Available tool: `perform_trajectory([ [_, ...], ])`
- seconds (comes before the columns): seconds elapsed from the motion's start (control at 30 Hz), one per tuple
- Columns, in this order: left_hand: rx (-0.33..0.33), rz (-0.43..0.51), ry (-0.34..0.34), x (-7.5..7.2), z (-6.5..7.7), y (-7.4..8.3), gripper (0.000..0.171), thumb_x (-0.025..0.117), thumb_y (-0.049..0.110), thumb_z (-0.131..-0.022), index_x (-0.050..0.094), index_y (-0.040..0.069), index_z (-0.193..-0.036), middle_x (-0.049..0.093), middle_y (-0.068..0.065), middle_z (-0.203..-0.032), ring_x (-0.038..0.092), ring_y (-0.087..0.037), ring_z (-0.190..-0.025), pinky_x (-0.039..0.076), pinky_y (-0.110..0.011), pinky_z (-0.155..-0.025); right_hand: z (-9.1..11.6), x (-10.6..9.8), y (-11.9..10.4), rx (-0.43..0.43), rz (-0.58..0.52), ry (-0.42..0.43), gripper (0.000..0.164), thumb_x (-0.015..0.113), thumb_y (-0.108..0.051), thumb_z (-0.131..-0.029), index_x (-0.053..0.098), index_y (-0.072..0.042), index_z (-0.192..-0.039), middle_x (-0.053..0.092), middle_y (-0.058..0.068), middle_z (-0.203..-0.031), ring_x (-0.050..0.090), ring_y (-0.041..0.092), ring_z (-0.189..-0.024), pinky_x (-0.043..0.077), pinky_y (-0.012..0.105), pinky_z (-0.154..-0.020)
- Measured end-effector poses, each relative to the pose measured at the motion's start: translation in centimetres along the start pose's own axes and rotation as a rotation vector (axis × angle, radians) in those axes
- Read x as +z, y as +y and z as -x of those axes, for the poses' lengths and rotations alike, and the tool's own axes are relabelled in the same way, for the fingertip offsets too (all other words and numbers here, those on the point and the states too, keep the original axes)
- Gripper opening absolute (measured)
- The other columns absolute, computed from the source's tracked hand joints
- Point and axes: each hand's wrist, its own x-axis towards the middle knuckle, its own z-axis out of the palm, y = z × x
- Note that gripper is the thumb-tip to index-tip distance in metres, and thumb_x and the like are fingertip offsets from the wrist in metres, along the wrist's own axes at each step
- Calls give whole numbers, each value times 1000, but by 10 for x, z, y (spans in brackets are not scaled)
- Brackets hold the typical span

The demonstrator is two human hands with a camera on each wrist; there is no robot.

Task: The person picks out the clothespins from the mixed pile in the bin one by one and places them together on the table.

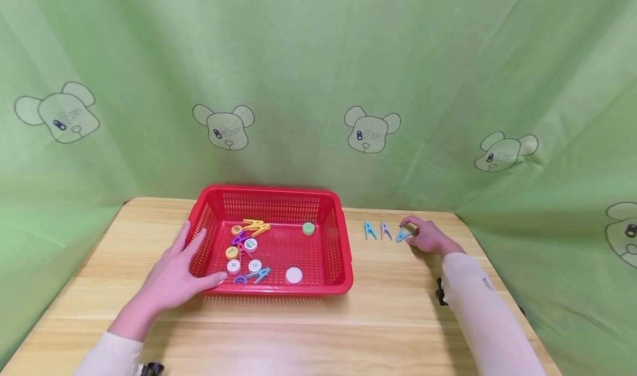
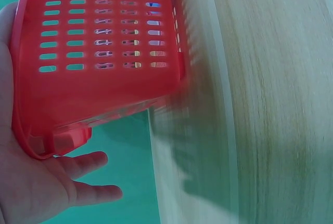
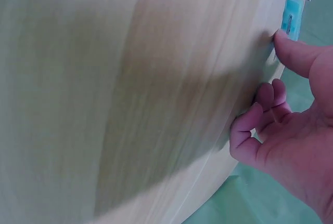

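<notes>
In the head view my left hand (image 1: 171, 273) rests on the left end of a red plastic basket (image 1: 343, 265). Its thumb reaches over the front-left corner, and its fingers spread out straight along the left rim. My right hand (image 1: 429, 235) is at the right of the table, with thumb and forefinger apart around a light blue clothespin (image 1: 402, 235) lying there. In the right wrist view the thumb touches or nearly touches that clothespin, and the other fingers are bent. To its left lie a blue clothespin (image 1: 369, 230) and a greyish-purple one (image 1: 385, 230).
Inside the basket are yellow clothespins (image 1: 260, 230), a blue clothespin (image 1: 260, 275), purple and pink ones, and several round caps, including a green cap (image 1: 308, 228) and a white cap (image 1: 293, 275). A green curtain (image 1: 298, 77) hangs behind and beside the wooden table (image 1: 318, 337).
</notes>
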Motion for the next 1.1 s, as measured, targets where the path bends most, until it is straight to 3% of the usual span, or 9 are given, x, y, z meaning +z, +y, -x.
perform_trajectory([
  [0.33,1,-2,-8,-1,0,0,116,73,68,-77,23,2,-158,0,-24,-164,24,-57,-137,40,-73,-91,4,1,1,19,4,36,31,71,-6,-91,56,-7,-118,61,16,-89,55,33,-83,42,58,-86],
  [0.5,0,-9,-6,-1,0,-1,117,71,71,-76,23,2,-158,-1,-23,-164,23,-56,-138,40,-73,-92,9,-1,2,32,13,63,29,69,-5,-91,56,-5,-118,62,19,-92,55,35,-86,43,59,-86],
  [0.8,2,-3,-7,0,-1,-1,115,74,67,-77,23,3,-158,0,-23,-164,25,-56,-137,43,-71,-90,12,7,1,110,37,143,30,70,-19,-92,55,-3,-112,51,9,-73,47,29,-70,42,44,-71],
  [1.1,2,-13,-2,0,1,0,113,72,68,-78,25,1,-157,-3,-22,-164,25,-58,-136,39,-74,-92,16,12,0,174,65,174,37,70,-30,-93,52,-3,-111,54,20,-90,47,41,-91,41,54,-81],
])
